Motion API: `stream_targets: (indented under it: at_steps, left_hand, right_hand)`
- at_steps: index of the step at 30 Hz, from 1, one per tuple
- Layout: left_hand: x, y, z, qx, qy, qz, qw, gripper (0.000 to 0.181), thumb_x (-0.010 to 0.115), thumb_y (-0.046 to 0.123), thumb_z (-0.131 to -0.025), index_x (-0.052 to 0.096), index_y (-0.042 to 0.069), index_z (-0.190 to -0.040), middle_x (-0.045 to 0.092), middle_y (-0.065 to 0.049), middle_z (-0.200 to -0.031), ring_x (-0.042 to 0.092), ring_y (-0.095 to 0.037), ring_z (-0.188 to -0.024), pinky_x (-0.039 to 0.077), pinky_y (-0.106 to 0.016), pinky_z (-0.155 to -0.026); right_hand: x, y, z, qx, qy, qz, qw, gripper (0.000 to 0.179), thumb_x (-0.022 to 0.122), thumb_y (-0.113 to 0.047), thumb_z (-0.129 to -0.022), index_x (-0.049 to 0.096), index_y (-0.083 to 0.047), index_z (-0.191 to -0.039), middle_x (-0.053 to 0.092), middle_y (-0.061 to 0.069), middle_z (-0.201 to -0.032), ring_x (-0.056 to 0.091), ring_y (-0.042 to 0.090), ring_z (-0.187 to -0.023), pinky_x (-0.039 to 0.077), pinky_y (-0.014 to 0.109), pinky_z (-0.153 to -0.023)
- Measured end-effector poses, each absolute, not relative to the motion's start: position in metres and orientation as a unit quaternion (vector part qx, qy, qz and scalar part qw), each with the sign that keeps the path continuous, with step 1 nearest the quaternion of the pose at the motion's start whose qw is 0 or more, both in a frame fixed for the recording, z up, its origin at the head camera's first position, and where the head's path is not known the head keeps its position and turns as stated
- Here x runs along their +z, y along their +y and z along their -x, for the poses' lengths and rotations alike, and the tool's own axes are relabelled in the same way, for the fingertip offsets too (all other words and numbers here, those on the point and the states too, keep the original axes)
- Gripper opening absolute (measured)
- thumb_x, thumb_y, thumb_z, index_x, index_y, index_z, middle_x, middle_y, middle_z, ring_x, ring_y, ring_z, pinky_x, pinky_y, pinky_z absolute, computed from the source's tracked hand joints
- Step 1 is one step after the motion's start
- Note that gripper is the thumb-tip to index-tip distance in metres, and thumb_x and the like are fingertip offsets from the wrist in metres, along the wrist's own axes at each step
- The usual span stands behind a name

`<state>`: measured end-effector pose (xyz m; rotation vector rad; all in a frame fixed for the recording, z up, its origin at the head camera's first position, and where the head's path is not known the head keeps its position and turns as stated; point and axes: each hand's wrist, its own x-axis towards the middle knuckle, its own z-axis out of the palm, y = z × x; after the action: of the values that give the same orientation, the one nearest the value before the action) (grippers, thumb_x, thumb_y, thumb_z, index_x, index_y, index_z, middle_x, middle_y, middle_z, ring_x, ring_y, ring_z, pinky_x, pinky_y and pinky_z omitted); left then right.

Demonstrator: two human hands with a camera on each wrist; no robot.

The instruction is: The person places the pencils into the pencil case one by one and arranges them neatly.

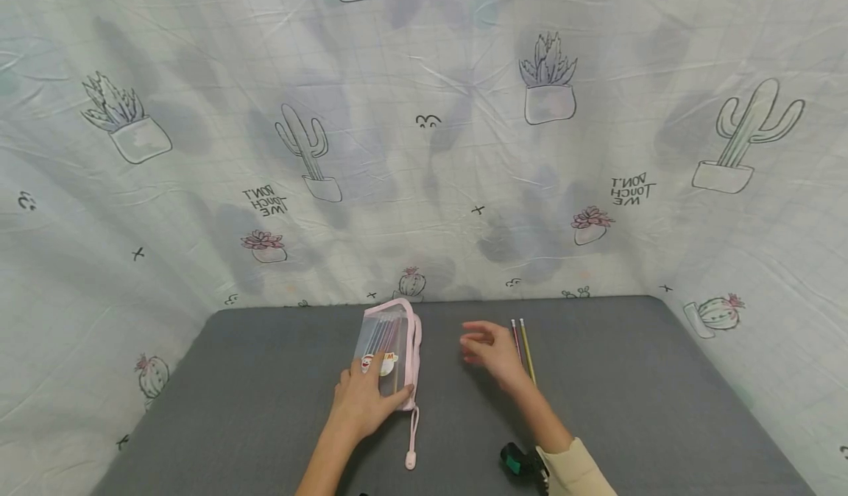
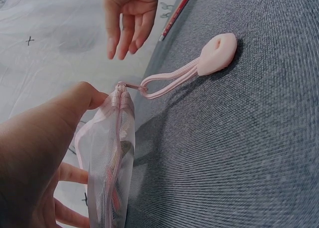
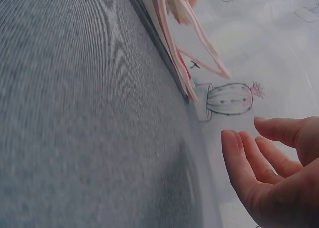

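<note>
A see-through mesh pencil case (image 1: 371,327) with pink trim and a round sticker lies on the grey table, several pencils inside it. My left hand (image 1: 361,402) holds the case near its close end, thumb at the zipped edge and fingers over the face. From that end hangs a pink cord with a pale pink tab (image 2: 217,54). In the right wrist view the pink zip edges (image 3: 167,33) stand apart toward the far end. My right hand (image 1: 493,352) hovers right of the case, fingers loosely bent and holding nothing. Beside it lie a red pencil (image 1: 515,335) and a yellow pencil (image 1: 527,350).
The grey table (image 1: 265,393) reaches back to a pale curtain (image 1: 424,165) printed with potted cacti, which also hangs along both sides. A black device (image 1: 517,459) sits at the right wrist, by the cream sleeve (image 1: 575,470).
</note>
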<state>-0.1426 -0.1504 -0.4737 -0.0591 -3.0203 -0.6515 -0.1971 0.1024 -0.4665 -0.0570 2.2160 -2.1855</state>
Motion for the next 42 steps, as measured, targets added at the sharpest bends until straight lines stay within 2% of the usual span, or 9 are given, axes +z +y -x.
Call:
stream_targets:
  at_steps: [9, 13, 19, 23, 32, 38, 42]
  left_hand:
    - [-0.473, -0.151, 0.143, -0.21, -0.977, 0.017, 0.016, 0.09, 0.071, 0.065, -0.088, 0.051, 0.007, -0.154, 0.051, -0.04, -0.139, 0.054, -0.059, -0.121, 0.044, -0.071, -0.098]
    - [-0.473, -0.152, 0.143, -0.215, -0.976, 0.017, 0.016, 0.09, 0.071, 0.065, -0.088, 0.051, 0.007, -0.154, 0.05, -0.04, -0.14, 0.053, -0.06, -0.122, 0.044, -0.072, -0.098]
    - [-0.475, -0.152, 0.143, -0.228, -0.973, 0.017, 0.022, 0.088, 0.073, 0.063, -0.088, 0.052, 0.007, -0.153, 0.049, -0.04, -0.141, 0.051, -0.06, -0.125, 0.042, -0.072, -0.1]
    - [-0.476, -0.152, 0.143, -0.227, -0.973, 0.019, 0.027, 0.088, 0.073, 0.063, -0.087, 0.053, 0.007, -0.153, 0.048, -0.04, -0.14, 0.051, -0.059, -0.124, 0.043, -0.072, -0.099]
    - [-0.475, -0.153, 0.142, -0.229, -0.973, 0.023, 0.031, 0.089, 0.073, 0.063, -0.087, 0.052, 0.007, -0.153, 0.049, -0.039, -0.137, 0.051, -0.058, -0.123, 0.043, -0.071, -0.099]
    - [-0.476, -0.153, 0.142, -0.226, -0.974, 0.022, 0.026, 0.089, 0.073, 0.062, -0.087, 0.052, 0.007, -0.153, 0.049, -0.039, -0.136, 0.051, -0.057, -0.122, 0.043, -0.071, -0.099]
    - [-0.476, -0.153, 0.143, -0.225, -0.974, 0.021, 0.021, 0.089, 0.072, 0.063, -0.087, 0.052, 0.007, -0.154, 0.049, -0.039, -0.138, 0.051, -0.057, -0.123, 0.042, -0.071, -0.099]
  right_hand:
    - [-0.468, 0.116, 0.199, -0.679, 0.734, 0.017, -0.021, 0.032, 0.065, 0.012, -0.095, 0.062, 0.02, -0.126, 0.073, 0.032, -0.107, 0.075, 0.03, -0.086, 0.064, 0.042, -0.073]
    - [-0.466, 0.124, 0.199, -0.667, 0.744, 0.017, -0.026, 0.033, 0.066, 0.011, -0.096, 0.062, 0.018, -0.128, 0.073, 0.031, -0.109, 0.075, 0.032, -0.089, 0.064, 0.041, -0.075]
    - [-0.46, 0.137, 0.199, -0.635, 0.771, 0.012, -0.046, 0.032, 0.067, 0.008, -0.097, 0.064, 0.017, -0.128, 0.074, 0.03, -0.111, 0.074, 0.043, -0.098, 0.063, 0.042, -0.078]
    - [-0.456, 0.147, 0.199, -0.614, 0.787, -0.003, -0.06, 0.032, 0.068, 0.007, -0.097, 0.065, 0.015, -0.128, 0.073, 0.03, -0.113, 0.074, 0.042, -0.099, 0.063, 0.041, -0.079]
    - [-0.461, 0.166, 0.2, -0.511, 0.855, -0.019, -0.088, 0.035, 0.073, 0.0, -0.095, 0.067, 0.011, -0.128, 0.074, 0.03, -0.114, 0.074, 0.044, -0.098, 0.062, 0.038, -0.07]
    - [-0.464, 0.17, 0.201, -0.467, 0.88, -0.025, -0.083, 0.038, 0.075, -0.001, -0.093, 0.067, 0.011, -0.127, 0.073, 0.03, -0.112, 0.07, 0.046, -0.101, 0.061, 0.044, -0.074]
    - [-0.464, 0.17, 0.201, -0.461, 0.884, -0.035, -0.066, 0.039, 0.076, -0.001, -0.092, 0.066, 0.012, -0.128, 0.073, 0.029, -0.112, 0.07, 0.044, -0.101, 0.061, 0.043, -0.074]
